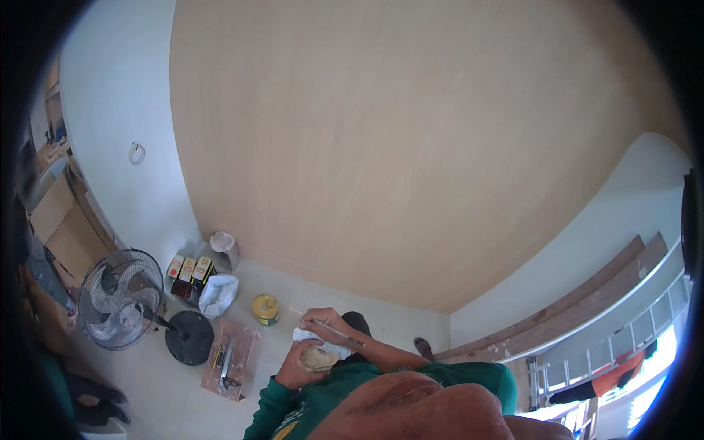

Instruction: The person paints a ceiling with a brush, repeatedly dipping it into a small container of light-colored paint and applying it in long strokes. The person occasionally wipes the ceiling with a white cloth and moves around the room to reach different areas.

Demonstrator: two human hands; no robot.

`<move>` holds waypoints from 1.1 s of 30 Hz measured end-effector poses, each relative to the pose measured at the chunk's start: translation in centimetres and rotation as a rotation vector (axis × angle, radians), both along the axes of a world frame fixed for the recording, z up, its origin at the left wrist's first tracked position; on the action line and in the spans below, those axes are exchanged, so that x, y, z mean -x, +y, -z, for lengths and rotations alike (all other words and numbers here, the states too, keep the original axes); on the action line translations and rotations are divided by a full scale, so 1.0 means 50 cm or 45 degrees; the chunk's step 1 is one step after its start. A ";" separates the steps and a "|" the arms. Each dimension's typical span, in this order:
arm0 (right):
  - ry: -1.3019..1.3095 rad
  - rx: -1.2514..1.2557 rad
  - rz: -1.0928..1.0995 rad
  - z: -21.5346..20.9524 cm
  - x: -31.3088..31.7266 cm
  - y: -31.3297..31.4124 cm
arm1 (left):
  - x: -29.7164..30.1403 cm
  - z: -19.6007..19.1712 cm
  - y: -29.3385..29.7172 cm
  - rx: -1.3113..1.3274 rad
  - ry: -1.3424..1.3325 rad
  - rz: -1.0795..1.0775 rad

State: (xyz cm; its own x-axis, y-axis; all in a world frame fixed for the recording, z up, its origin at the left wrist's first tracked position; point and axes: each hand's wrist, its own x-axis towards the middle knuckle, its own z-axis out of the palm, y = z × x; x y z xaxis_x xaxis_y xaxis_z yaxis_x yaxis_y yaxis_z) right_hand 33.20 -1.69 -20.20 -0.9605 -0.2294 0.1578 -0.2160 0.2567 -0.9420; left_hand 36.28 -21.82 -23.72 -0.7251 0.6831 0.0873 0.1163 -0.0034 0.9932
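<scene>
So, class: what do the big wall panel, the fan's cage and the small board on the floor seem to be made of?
Wall panel: probably light wood veneer or laminate, matt, with faint even grain. Fan's cage: likely metal wire, thin grey spokes. Small board: apparently raw plywood or timber, reddish brown and rough, with tools lying on it.

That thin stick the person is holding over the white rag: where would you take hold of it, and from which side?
Take the thin, pale stick-like tool at its upper-left end, where the right hand already pinches it above the white crumpled rag, coming from above. It lies slanted, its lower-right end sticking out free past the fingers, so a grip near the held end probably steers it best. The left hand holds a round tan lump.
</scene>
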 end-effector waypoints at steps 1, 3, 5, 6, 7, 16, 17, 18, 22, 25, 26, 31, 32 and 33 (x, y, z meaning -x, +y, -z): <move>-0.023 0.035 0.038 0.003 0.001 -0.002 | -0.002 -0.001 -0.001 0.018 0.050 -0.012; 0.019 -0.089 0.125 0.012 -0.001 -0.009 | -0.010 0.001 -0.001 0.056 0.068 -0.076; 0.027 -0.164 0.180 0.023 -0.004 -0.017 | -0.021 0.006 0.000 0.091 0.106 -0.142; 0.019 -0.175 0.192 0.028 -0.004 -0.020 | -0.024 0.009 0.002 0.108 0.126 -0.171; -0.031 -0.195 0.192 0.032 -0.006 -0.022 | -0.029 0.010 0.000 0.172 0.117 -0.200; -0.077 0.068 0.457 0.063 -0.004 0.034 | -0.080 0.000 -0.021 0.061 0.050 -0.438; -0.115 0.109 0.551 0.069 -0.005 0.046 | -0.083 0.002 -0.023 0.045 -0.025 -0.484; -0.122 0.165 0.575 0.076 -0.007 0.057 | -0.086 0.002 -0.024 0.022 -0.101 -0.526; -0.153 0.297 0.667 0.109 -0.032 0.085 | -0.088 0.006 -0.037 0.088 -0.121 -0.684; -0.207 0.339 0.659 0.135 -0.058 0.085 | -0.086 0.002 -0.050 0.102 -0.082 -0.762; -0.225 0.342 0.641 0.142 -0.065 0.082 | -0.085 0.001 -0.052 0.121 -0.082 -0.765; -0.238 0.219 0.615 0.167 -0.087 0.055 | -0.082 -0.004 -0.061 0.183 -0.128 -0.721; -0.268 0.227 0.597 0.169 -0.089 0.049 | -0.080 -0.004 -0.061 0.157 -0.162 -0.722; -0.296 0.238 0.582 0.169 -0.091 0.044 | -0.079 -0.005 -0.060 0.152 -0.223 -0.714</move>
State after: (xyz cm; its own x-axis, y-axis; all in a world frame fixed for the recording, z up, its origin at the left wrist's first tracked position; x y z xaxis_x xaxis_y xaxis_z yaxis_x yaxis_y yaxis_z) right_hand 37.77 0.51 -28.65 -0.9703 0.2310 -0.0723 0.0975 0.0995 -0.9902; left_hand 40.23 -24.82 -23.47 -0.9745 0.1896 -0.1201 -0.0976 0.1240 0.9875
